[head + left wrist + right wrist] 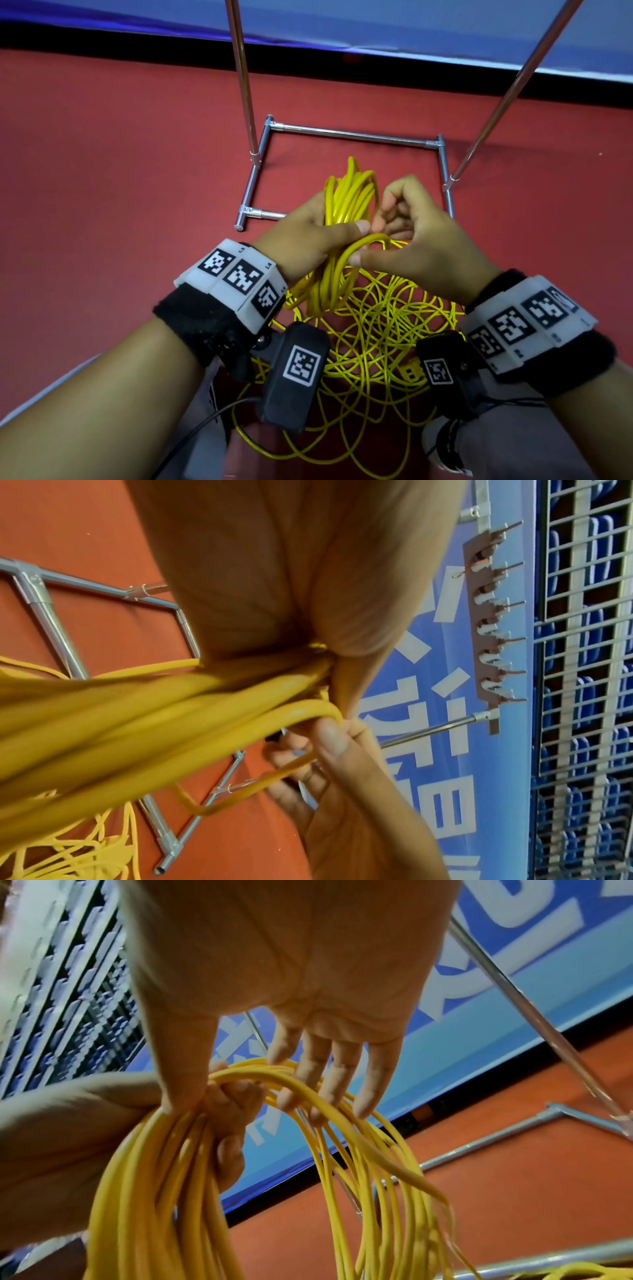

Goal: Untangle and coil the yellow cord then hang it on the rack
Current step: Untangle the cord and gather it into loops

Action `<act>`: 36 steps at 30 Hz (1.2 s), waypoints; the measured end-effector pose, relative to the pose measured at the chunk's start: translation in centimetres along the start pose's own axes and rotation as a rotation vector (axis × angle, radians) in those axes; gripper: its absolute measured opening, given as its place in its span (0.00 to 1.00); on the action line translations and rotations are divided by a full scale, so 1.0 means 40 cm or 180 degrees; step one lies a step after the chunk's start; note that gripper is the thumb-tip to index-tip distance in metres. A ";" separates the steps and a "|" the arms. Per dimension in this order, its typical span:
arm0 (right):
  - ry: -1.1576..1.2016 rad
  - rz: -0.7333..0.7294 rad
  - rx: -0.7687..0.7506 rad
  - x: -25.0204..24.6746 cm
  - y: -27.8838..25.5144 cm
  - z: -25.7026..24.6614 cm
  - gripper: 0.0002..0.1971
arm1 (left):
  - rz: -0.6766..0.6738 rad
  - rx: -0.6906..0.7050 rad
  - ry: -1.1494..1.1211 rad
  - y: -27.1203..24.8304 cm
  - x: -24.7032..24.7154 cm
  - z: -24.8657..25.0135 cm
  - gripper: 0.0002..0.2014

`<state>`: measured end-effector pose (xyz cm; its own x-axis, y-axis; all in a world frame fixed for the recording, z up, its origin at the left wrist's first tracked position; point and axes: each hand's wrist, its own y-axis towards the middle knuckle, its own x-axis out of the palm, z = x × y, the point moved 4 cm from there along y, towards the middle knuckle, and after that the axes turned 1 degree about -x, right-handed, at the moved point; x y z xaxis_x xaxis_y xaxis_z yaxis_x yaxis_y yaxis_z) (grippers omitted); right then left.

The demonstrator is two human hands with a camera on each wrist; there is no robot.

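Yellow cord [346, 202] partly coiled, held above the red floor [120, 154].

My left hand [308, 236] has its fingers [236, 1096] clenched round a bundle of glossy loops, thumb pressed on top. My right hand [421, 240] pinches one strand at the bundle between thumb and forefinger, its other fingers [342, 1074] loosely extended. The remaining cord lies in a thin, loose tangle on the floor below, in front of the metal rack [342, 132].

One yellow cord [346, 205], one metal rack [346, 133], two hands, two wrist cameras.
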<state>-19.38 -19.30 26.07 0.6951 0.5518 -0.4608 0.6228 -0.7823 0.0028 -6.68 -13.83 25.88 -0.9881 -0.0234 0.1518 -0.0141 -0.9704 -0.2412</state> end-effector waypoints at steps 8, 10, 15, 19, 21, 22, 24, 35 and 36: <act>-0.0169 -0.0679 0.0330 -0.043 -0.001 0.050 0.07 | 0.0077 -0.0012 -0.0485 0.000 -0.043 0.023 0.04; -0.0102 -0.0456 0.0242 -0.056 0.002 0.053 0.10 | 0.0105 -0.0032 -0.0513 -0.001 -0.046 0.024 0.03; 0.0217 -0.0221 -0.0209 -0.061 0.005 0.013 0.10 | 0.0245 -0.0071 -0.0608 0.006 -0.054 0.017 0.09; -0.0014 -0.0289 -0.0648 -0.045 -0.003 -0.035 0.09 | 0.0223 -0.0069 -0.0489 0.004 -0.046 0.016 0.09; -0.0338 -0.0136 -0.0906 -0.042 -0.003 -0.050 0.10 | 0.0201 -0.0129 -0.0504 0.004 -0.040 0.012 0.05; -0.0459 -0.0022 -0.1014 -0.044 -0.003 -0.054 0.10 | 0.0155 -0.0153 -0.0464 0.005 -0.038 0.008 0.04; -0.0632 0.0272 -0.1156 -0.053 -0.001 -0.060 0.09 | 0.0056 -0.0196 -0.0403 0.006 -0.032 0.003 0.04; -0.0337 0.1092 -0.0847 -0.099 0.007 -0.050 0.08 | -0.0228 -0.0344 -0.0470 0.002 -0.014 0.008 0.15; -0.0312 0.1097 -0.0837 -0.099 0.007 -0.050 0.08 | -0.0256 -0.0349 -0.0459 0.003 -0.012 0.007 0.16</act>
<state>-21.26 -21.11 29.67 0.8488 0.2318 -0.4752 0.4396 -0.8087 0.3908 -6.17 -13.98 26.07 -0.9511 0.0113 0.3086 -0.1165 -0.9387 -0.3245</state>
